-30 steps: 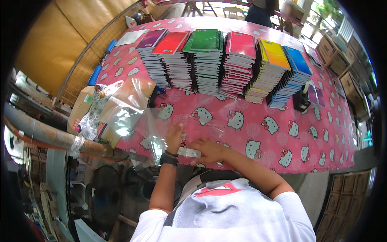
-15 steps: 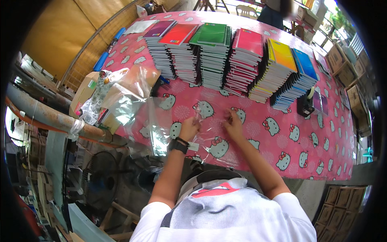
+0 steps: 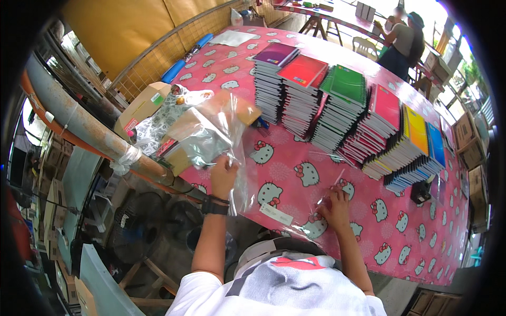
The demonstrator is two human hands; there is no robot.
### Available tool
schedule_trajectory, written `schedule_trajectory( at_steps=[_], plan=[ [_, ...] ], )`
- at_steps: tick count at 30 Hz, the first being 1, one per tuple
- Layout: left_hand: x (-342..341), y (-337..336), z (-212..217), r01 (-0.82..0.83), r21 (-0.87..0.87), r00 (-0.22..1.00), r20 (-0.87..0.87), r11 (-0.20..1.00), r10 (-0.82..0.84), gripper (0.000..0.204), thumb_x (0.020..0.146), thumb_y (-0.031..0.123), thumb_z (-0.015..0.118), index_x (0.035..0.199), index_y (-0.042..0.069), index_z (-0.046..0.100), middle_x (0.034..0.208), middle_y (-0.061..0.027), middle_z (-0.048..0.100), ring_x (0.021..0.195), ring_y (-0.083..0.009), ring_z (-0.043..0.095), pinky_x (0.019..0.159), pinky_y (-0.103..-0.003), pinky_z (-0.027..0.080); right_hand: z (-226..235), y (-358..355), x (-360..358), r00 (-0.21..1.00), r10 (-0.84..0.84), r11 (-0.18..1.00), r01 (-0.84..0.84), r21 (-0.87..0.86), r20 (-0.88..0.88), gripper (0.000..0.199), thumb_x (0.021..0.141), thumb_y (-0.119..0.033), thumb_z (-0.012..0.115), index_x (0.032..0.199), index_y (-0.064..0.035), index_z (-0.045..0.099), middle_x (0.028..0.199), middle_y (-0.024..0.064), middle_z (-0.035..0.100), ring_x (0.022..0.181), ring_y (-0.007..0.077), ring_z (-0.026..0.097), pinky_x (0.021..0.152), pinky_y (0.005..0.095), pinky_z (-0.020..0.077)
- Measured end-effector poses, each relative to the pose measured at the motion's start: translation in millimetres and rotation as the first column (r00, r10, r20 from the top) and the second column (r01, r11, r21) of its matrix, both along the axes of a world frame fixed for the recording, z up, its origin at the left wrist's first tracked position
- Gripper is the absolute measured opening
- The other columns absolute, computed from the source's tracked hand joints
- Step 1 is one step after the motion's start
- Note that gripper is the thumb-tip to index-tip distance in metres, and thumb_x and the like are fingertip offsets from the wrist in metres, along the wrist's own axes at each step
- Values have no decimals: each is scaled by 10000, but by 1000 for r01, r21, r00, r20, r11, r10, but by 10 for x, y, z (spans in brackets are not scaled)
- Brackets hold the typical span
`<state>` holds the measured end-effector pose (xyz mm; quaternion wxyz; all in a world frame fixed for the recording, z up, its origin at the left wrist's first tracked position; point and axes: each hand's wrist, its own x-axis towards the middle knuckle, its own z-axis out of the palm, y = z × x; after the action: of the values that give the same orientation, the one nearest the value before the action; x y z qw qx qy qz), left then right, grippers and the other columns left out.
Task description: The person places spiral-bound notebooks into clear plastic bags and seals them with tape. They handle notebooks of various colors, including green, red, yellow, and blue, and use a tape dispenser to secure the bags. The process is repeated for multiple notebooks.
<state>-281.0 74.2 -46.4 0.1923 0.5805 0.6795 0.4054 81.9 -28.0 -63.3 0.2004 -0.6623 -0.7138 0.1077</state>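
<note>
Outdoors, left hand point(image 3: 224, 176) pinches a clear bag point(image 3: 240, 158); right hand point(image 3: 334, 208) lies flat on pink tablecloth point(image 3: 295, 174)

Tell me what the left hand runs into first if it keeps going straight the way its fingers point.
Probably the clear plastic bags heaped at the table's left edge. The left hand already grips a clear sheet and points up toward that heap, with a cardboard box behind it. Depth is hard to judge.

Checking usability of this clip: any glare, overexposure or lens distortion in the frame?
Head view: fisheye bends the table edge and darkens the corners; the top right background is blown out; glare on the clear plastic bag by the left hand; notebook stacks stay sharp.
</note>
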Motion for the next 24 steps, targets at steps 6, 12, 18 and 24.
schedule_trajectory(
  at_steps=[6, 12, 18, 24],
  plan=[
    [-829, 978, 709, -350, 227, 814, 554, 909, 175, 242, 845, 161, 644, 913, -31, 514, 667, -103, 616, 437, -127, 554, 399, -235, 433, 78, -48, 85, 996, 71, 994, -65, -93, 62, 705, 645, -353, 735, 1272, -142, 492, 1420, 110, 338, 1283, 356, 301, 1013, 523, 267],
    [-620, 1322, 362, -279, 566, 728, -403, 776, 555, 848, 695, 191, 722, 1382, 8, 259, 1387, -254, 313, 1294, -386, 297, 1062, -465, 245, -57, 30, 354, 988, -7, 1000, 7, 3, 155, 635, 768, -422, 627, 1313, -145, 454, 1434, 121, 319, 1313, 357, 277, 1046, 545, 215],
    [1664, -21, 123, 815, 206, 558, -529, 541, -639, 624, 764, 313, 654, 1306, 91, 439, 1296, -140, 448, 1196, -302, 424, 1030, -509, 266, -42, 247, 359, 982, 108, 994, -104, -30, 156, 635, 819, -460, 554, 1358, -160, 401, 1443, 126, 310, 1336, 360, 249, 1054, 571, 175],
    [1732, -322, -379, 670, -178, 554, -525, 720, -646, 647, 751, 412, 640, 1303, 134, 448, 1437, -124, 285, 1342, -366, 195, 1007, -643, 181, -193, 28, 912, 960, -106, 994, 113, -12, 261, 576, 865, -391, 518, 1375, -159, 379, 1449, 113, 305, 1355, 329, 221, 1062, 558, 164]
  ],
)
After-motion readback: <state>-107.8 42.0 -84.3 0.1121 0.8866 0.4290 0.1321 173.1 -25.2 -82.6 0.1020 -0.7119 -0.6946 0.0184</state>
